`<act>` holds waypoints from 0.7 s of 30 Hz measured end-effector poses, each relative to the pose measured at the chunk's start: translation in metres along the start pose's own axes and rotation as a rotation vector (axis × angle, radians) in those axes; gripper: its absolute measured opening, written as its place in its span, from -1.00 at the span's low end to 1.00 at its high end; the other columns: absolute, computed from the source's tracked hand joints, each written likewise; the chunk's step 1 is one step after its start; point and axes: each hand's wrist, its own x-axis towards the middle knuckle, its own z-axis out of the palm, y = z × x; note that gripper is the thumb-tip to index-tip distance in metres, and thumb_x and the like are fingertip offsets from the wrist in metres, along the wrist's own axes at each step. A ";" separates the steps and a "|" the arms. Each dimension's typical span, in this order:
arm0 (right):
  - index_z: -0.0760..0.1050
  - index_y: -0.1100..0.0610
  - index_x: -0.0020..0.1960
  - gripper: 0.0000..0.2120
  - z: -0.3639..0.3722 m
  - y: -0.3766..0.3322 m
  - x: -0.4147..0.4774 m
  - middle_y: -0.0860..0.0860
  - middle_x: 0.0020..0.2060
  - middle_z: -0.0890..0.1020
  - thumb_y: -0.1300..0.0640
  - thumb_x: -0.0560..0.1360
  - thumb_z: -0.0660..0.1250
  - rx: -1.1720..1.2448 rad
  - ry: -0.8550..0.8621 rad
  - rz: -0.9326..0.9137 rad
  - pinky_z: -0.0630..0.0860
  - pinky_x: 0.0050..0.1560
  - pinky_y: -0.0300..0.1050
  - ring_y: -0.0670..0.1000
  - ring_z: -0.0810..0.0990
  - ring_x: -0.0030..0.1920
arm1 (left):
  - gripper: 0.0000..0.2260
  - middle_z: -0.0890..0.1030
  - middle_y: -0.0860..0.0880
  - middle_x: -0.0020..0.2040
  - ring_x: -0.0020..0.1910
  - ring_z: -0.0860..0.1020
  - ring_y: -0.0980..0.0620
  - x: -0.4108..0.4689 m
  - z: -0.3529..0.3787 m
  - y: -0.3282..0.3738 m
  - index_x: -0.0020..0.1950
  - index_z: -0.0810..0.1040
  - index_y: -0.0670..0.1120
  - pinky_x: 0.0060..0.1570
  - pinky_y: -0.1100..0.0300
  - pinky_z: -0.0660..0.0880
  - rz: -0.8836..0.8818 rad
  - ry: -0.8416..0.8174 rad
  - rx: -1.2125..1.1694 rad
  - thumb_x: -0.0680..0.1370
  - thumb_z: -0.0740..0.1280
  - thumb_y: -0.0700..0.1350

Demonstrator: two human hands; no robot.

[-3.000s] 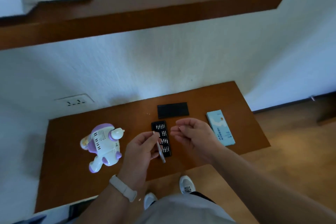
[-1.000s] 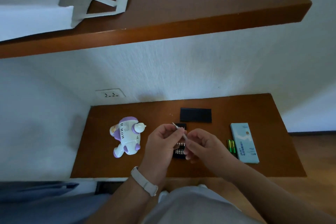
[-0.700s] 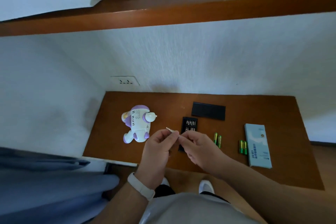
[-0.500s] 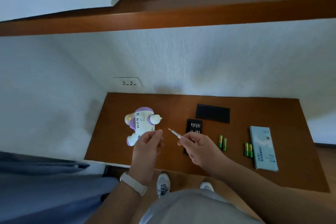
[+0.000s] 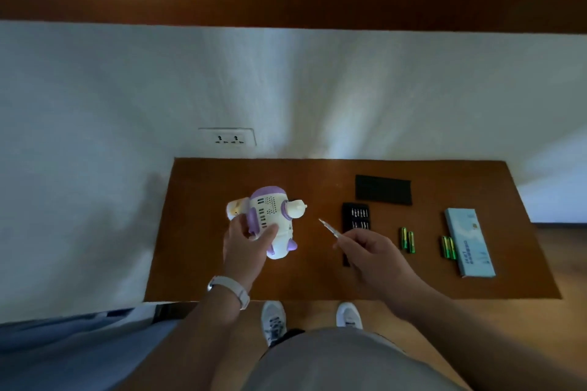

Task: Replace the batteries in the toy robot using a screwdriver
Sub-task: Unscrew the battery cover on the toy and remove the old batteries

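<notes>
The white and purple toy robot (image 5: 272,216) lies on the left part of the brown table (image 5: 317,282), its vented back facing up. My left hand (image 5: 246,243) grips its lower body. My right hand (image 5: 370,249) holds a thin screwdriver (image 5: 328,228) whose tip points up-left toward the toy, a short gap away. A black bit tray (image 5: 355,216) lies just behind my right hand. Two pairs of green batteries (image 5: 407,240) (image 5: 448,247) rest to the right.
A black lid (image 5: 382,189) lies at the back of the table. A light blue box (image 5: 470,243) sits at the right end. A wall socket (image 5: 227,136) is behind the table, a wooden shelf (image 5: 286,0) overhangs above, and my shoes (image 5: 274,320) stand below the front edge.
My left hand let go of the screwdriver and took hold of the toy robot. The screwdriver stays in my right hand. The camera tilted down and closer.
</notes>
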 end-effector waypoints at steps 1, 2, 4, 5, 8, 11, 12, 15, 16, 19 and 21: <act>0.62 -0.09 -0.17 -0.79 0.004 0.001 -0.001 -0.06 -0.43 0.47 -0.06 0.59 0.28 0.004 0.015 0.008 0.32 -0.37 -0.14 -0.09 0.38 -0.43 | -0.54 0.59 0.11 0.08 0.05 0.60 0.09 0.004 0.000 -0.001 0.25 0.45 0.10 -0.30 0.38 0.55 0.001 -0.034 -0.004 0.43 0.53 0.12; 0.62 -0.07 -0.18 -0.78 0.008 0.001 -0.002 -0.04 -0.42 0.47 -0.05 0.59 0.28 0.008 0.026 0.013 0.31 -0.36 -0.13 -0.07 0.37 -0.42 | -0.52 0.60 0.09 0.08 0.05 0.60 0.09 0.007 0.001 -0.003 0.25 0.44 0.09 -0.28 0.35 0.56 -0.003 -0.061 -0.003 0.43 0.53 0.12; 0.61 -0.04 -0.19 -0.77 0.016 0.003 -0.004 -0.04 -0.44 0.44 -0.03 0.59 0.27 0.022 0.050 0.022 0.28 -0.38 -0.13 -0.07 0.35 -0.44 | -0.51 0.61 0.06 0.07 0.03 0.62 0.08 0.012 0.004 -0.006 0.22 0.43 0.06 -0.30 0.34 0.57 -0.011 -0.083 -0.027 0.40 0.56 0.10; 0.60 -0.03 -0.20 -0.77 0.020 0.004 -0.005 -0.04 -0.45 0.43 -0.01 0.59 0.28 0.031 0.068 0.031 0.27 -0.39 -0.13 -0.07 0.33 -0.45 | -0.48 0.62 0.06 0.06 0.03 0.63 0.07 0.014 0.005 -0.008 0.22 0.41 0.05 -0.31 0.34 0.58 -0.019 -0.091 -0.050 0.38 0.57 0.11; 0.59 -0.01 -0.24 -0.75 0.030 0.004 -0.004 -0.07 -0.49 0.40 0.03 0.60 0.29 0.061 0.121 0.056 0.26 -0.41 -0.14 -0.09 0.32 -0.47 | -0.27 0.61 0.07 0.06 0.02 0.64 0.05 0.018 0.005 -0.010 0.26 0.34 0.07 -0.16 0.12 0.68 -0.030 -0.105 -0.072 0.22 0.55 0.27; 0.60 0.00 -0.22 -0.76 0.039 0.005 -0.004 -0.09 -0.50 0.42 0.04 0.60 0.29 0.074 0.146 0.060 0.28 -0.41 -0.15 -0.11 0.33 -0.48 | -0.11 0.60 0.14 0.01 -0.03 0.64 0.11 0.024 0.007 -0.013 0.41 0.24 0.13 -0.11 0.04 0.69 0.013 -0.107 -0.032 0.18 0.53 0.32; 0.60 0.01 -0.21 -0.77 0.040 0.005 -0.005 -0.10 -0.50 0.42 0.04 0.60 0.29 0.080 0.151 0.059 0.29 -0.41 -0.15 -0.11 0.33 -0.48 | -0.10 0.60 0.15 -0.01 -0.05 0.64 0.15 0.026 0.008 -0.014 0.44 0.21 0.16 -0.11 0.06 0.68 0.027 -0.111 -0.025 0.20 0.54 0.30; 0.59 0.01 -0.21 -0.77 0.042 0.006 -0.007 -0.08 -0.49 0.42 0.03 0.59 0.30 0.101 0.169 0.057 0.29 -0.39 -0.13 -0.09 0.33 -0.47 | -0.13 0.61 0.17 -0.05 -0.16 0.64 0.27 0.028 0.008 -0.014 0.43 0.19 0.27 -0.24 0.22 0.64 0.053 -0.118 -0.023 0.22 0.55 0.28; 0.59 0.01 -0.21 -0.77 0.042 0.006 -0.008 -0.08 -0.48 0.42 0.02 0.59 0.30 0.105 0.173 0.055 0.29 -0.38 -0.12 -0.09 0.34 -0.47 | -0.13 0.61 0.16 -0.03 -0.16 0.64 0.30 0.028 0.007 -0.014 0.42 0.21 0.28 -0.31 0.28 0.62 0.048 -0.128 -0.042 0.21 0.55 0.28; 0.62 -0.03 -0.20 -0.78 0.038 0.006 -0.008 -0.10 -0.48 0.43 0.01 0.59 0.30 0.123 0.178 0.044 0.30 -0.39 -0.12 -0.09 0.34 -0.47 | -0.25 0.62 0.14 0.02 -0.12 0.63 0.34 0.026 0.003 -0.011 0.30 0.28 0.42 -0.34 0.32 0.59 0.030 -0.153 -0.108 0.20 0.57 0.23; 0.63 -0.05 -0.18 -0.78 0.033 0.006 -0.008 -0.08 -0.47 0.43 0.00 0.59 0.29 0.127 0.163 0.036 0.29 -0.40 -0.13 -0.08 0.34 -0.46 | -0.32 0.62 0.12 0.03 -0.09 0.62 0.35 0.023 0.001 -0.005 0.24 0.30 0.46 -0.32 0.34 0.59 0.042 -0.170 -0.163 0.26 0.59 0.15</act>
